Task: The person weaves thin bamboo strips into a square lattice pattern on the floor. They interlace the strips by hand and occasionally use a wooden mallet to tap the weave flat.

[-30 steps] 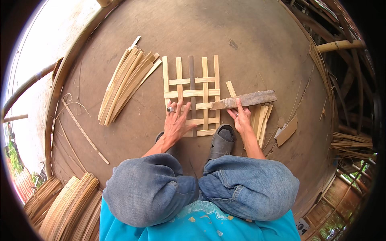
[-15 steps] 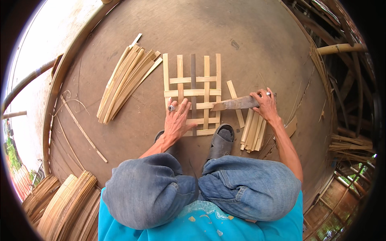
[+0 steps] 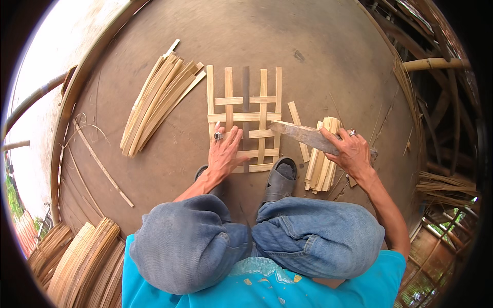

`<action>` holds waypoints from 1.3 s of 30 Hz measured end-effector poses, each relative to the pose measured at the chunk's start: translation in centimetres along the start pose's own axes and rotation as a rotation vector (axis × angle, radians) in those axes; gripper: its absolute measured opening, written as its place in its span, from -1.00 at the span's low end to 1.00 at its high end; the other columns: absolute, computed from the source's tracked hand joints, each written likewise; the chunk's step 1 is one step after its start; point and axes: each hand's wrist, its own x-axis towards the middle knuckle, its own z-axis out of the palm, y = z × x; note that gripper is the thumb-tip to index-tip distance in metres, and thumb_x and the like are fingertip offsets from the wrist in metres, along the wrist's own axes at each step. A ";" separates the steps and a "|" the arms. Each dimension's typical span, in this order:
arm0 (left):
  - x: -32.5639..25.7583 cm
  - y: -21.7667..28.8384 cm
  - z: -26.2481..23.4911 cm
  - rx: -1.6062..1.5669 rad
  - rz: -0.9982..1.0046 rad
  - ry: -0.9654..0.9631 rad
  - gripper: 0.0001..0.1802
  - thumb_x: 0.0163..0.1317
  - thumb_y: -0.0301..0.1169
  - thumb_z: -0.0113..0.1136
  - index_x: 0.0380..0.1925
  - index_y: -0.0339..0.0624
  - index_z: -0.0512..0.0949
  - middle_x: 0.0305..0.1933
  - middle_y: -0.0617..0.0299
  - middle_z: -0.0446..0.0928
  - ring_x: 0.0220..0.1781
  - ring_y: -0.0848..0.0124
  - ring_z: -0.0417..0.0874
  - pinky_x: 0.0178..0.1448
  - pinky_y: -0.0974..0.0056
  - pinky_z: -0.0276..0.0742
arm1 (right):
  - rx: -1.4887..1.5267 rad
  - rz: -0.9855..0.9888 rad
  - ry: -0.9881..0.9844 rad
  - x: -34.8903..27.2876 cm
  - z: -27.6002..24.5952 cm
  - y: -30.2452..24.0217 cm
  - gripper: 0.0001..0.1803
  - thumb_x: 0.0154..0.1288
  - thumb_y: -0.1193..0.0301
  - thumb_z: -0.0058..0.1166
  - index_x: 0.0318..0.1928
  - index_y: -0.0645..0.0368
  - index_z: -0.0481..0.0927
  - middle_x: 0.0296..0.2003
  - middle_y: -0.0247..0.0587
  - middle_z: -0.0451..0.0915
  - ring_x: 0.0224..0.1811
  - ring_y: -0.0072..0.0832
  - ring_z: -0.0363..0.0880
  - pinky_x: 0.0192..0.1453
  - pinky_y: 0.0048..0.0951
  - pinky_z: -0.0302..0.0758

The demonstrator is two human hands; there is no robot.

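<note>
Left hand: flat, fingers spread, palm down on lower-left part of woven bamboo mat; ring on one finger. Pinches nothing, just presses on the strips.
Right hand: fingers curled round the handle end of a broad flat blade; firm grip, thumb side toward mat.
Blade: lies slanted, tip reaching to the mat's right edge, about mid-height; rest crosses above the short-strip pile.
Mat: open lattice of pale bamboo strips w/ one dark upright strip near the middle; lies flat on the floor, straight ahead of the knees. Lower edge just beside the sandal.
Sandal: grey, on the right foot, toe touching or nearly touching mat's bottom-right corner; can't tell which.
Short-strip pile: stack of cut bamboo pieces, right of mat, under right hand & blade.
Single strip: loose, tilted, btwn mat and short pile.
Long-strip bundle: fanned bamboo slats, left of mat, well apart from left hand.
Thin sliver: long, lies diagonal further left on floor.
Stacks at lower left: more bamboo slats by the person's left side.
Person: squatting, blue jeans, turquoise shirt.
</note>
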 end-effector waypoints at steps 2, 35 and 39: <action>-0.2 0.1 -0.1 0.013 0.015 0.032 0.05 0.05 0.12 0.57 0.48 -0.13 0.41 0.52 0.18 0.38 0.58 -0.11 0.24 0.83 -0.17 -0.18 | -0.022 0.004 -0.025 0.0 -0.2 -0.6 -0.10 0.10 0.06 0.59 0.49 -0.47 0.50 -0.11 -0.33 0.65 -0.27 -0.34 0.74 -0.14 -0.25 0.64; 0.1 0.5 -0.8 -0.007 0.033 0.067 -0.05 -0.03 0.02 0.63 0.36 -0.10 0.49 0.39 0.22 0.43 0.48 -0.07 0.33 0.83 -0.17 -0.16 | 0.110 0.097 -0.082 -3.0 1.5 -2.1 -0.11 0.09 0.08 0.59 0.48 -0.46 0.52 -0.17 -0.34 0.64 -0.29 -0.27 0.73 -0.15 -0.14 0.67; -0.1 0.5 -0.5 -0.006 0.038 0.100 -0.05 -0.04 0.02 0.63 0.36 -0.10 0.49 0.39 0.22 0.43 0.48 -0.07 0.33 0.83 -0.17 -0.16 | 0.187 0.253 0.174 -2.6 1.8 -2.3 -0.11 0.10 0.06 0.58 0.48 -0.50 0.51 -0.17 -0.33 0.63 -0.26 -0.27 0.74 -0.15 -0.14 0.65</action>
